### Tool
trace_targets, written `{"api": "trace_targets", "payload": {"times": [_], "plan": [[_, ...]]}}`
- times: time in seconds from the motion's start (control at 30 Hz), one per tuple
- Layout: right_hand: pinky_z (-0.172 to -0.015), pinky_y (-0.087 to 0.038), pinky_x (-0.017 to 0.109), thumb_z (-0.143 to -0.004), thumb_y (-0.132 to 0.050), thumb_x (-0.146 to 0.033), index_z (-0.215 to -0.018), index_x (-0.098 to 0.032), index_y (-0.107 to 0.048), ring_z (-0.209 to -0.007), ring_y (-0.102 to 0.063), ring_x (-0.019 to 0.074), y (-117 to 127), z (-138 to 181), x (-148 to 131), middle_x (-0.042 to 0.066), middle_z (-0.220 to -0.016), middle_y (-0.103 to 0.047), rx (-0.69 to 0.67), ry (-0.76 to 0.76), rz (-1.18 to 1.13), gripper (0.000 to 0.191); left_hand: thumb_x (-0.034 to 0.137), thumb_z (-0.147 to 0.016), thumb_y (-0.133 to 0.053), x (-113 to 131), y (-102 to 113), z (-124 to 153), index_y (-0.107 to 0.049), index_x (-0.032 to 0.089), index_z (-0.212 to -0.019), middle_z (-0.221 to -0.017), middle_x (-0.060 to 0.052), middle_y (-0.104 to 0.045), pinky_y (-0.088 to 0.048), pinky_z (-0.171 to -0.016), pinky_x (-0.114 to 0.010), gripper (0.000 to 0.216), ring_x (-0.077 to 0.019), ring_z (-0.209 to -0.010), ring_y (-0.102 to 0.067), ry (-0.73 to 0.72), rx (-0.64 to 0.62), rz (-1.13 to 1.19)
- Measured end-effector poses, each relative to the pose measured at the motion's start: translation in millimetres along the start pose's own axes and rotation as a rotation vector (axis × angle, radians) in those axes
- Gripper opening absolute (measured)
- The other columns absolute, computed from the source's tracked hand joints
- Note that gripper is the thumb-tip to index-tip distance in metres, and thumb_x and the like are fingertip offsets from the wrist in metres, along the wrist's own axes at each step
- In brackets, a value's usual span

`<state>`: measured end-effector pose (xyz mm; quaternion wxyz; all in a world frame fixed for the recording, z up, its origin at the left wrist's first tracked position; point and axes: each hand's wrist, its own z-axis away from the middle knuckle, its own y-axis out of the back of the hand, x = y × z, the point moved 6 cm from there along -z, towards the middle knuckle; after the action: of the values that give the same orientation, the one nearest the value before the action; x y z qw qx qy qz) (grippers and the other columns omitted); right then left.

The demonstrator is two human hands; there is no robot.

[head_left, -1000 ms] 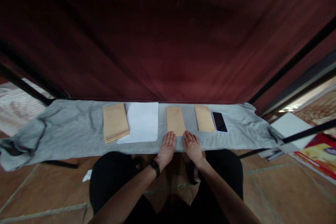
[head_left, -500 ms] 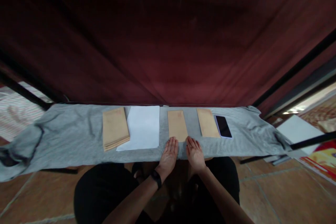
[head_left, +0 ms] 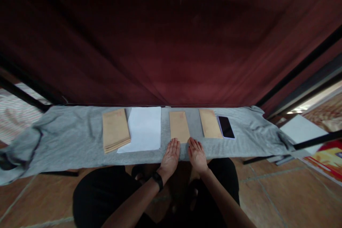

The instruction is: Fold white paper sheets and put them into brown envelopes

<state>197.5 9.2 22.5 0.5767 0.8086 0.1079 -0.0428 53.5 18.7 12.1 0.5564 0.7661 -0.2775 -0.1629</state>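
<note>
My left hand [head_left: 170,156] and my right hand [head_left: 197,154] lie flat, palms down, side by side on the near edge of a grey cloth [head_left: 74,139]. Their fingers are stretched out and hold nothing. Just beyond the fingertips lies a single brown envelope [head_left: 179,126]. A second brown envelope [head_left: 210,123] lies to its right, with a black phone [head_left: 226,127] beside it. To the left are a white sheet of paper [head_left: 144,128] and a stack of brown envelopes [head_left: 115,129]. A black band sits on my left wrist.
A dark red curtain [head_left: 171,42] hangs right behind the cloth-covered surface. Black metal bars cross at the left and right. White boards [head_left: 300,130] and a colourful printed sheet [head_left: 327,162] lie on the tiled floor at the right. My black-clad knees are below the surface.
The view has shifted slightly. Both hands stay flat in front of the middle envelope, and nothing on the cloth has moved.
</note>
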Motion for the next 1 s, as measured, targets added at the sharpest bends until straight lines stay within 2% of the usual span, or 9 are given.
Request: {"api": "trace_targets", "payload": {"times": [0.13, 0.47, 0.53, 0.63, 0.77, 1.0], "plan": [[-0.115, -0.034, 0.044, -0.102, -0.034, -0.021, -0.144, -0.016, -0.053, -0.135, -0.05, 0.025, -1, 0, 0, 0.01, -0.148, -0.054, -0.003, 0.007, -0.006, 0.046, -0.002, -0.077, -0.043, 0, 0, 0, -0.005, 0.005, -0.159, -0.16, -0.025, -0.023, -0.03, -0.12, -0.055, 0.09, -0.0302, -0.15, -0.023, -0.001, -0.003, 0.003], [-0.115, -0.034, 0.044, -0.102, -0.036, -0.019, -0.141, -0.013, -0.055, -0.135, -0.05, 0.0249, 4, -1, -1, 0.012, -0.146, -0.056, 0.006, -0.011, -0.018, 0.044, 0.009, -0.076, -0.049, 1, 5, -1, -0.022, -0.001, -0.154, -0.163, -0.025, -0.017, -0.026, -0.122, -0.053, 0.083, -0.0316, -0.153, -0.012, 0.015, -0.175, 0.015], [-0.116, -0.034, 0.045, -0.102, -0.036, -0.02, -0.14, -0.012, -0.056, -0.135, -0.051, 0.0251, 6, -4, -9, 0.014, -0.145, -0.057, 0.026, 0.002, -0.045, 0.044, 0.009, -0.073, -0.05, 1, 7, -1, -0.022, 0.0, -0.154, -0.164, -0.025, -0.014, -0.024, -0.123, -0.053, 0.086, -0.0319, -0.153, -0.009, 0.01, -0.182, 0.037], [-0.117, -0.033, 0.045, -0.103, -0.035, -0.023, -0.141, -0.014, -0.055, -0.136, -0.05, 0.0234, 5, -8, -30, 0.012, -0.145, -0.057, 0.006, 0.097, -0.118, 0.044, 0.008, -0.07, -0.052, 1, 8, 0, -0.027, 0.001, -0.153, -0.164, -0.024, -0.011, -0.02, -0.124, -0.054, 0.087, -0.0331, -0.153, -0.005, -0.01, -0.204, 0.06], [-0.116, -0.035, 0.041, -0.104, -0.033, -0.027, -0.146, -0.013, -0.049, -0.138, -0.048, 0.021, 1, -7, -47, 0.013, -0.146, -0.055, -0.049, 0.154, -0.161, 0.047, 0.009, -0.074, -0.05, 3, 9, 0, -0.027, -0.004, -0.152, -0.163, -0.027, -0.011, -0.014, -0.125, -0.053, 0.083, -0.0326, -0.153, -0.006, 0.002, -0.217, 0.057], [-0.118, -0.028, 0.047, -0.106, -0.03, -0.03, -0.148, -0.012, -0.046, -0.14, -0.044, 0.0244, 3, 9, -30, 0.015, -0.151, -0.049, -0.044, 0.143, -0.074, 0.049, 0.015, -0.076, -0.059, 9, 8, -4, -0.019, -0.004, -0.153, -0.163, -0.029, -0.008, -0.013, -0.124, -0.056, 0.089, -0.0357, -0.153, -0.003, 0.021, -0.285, 0.058]]}}
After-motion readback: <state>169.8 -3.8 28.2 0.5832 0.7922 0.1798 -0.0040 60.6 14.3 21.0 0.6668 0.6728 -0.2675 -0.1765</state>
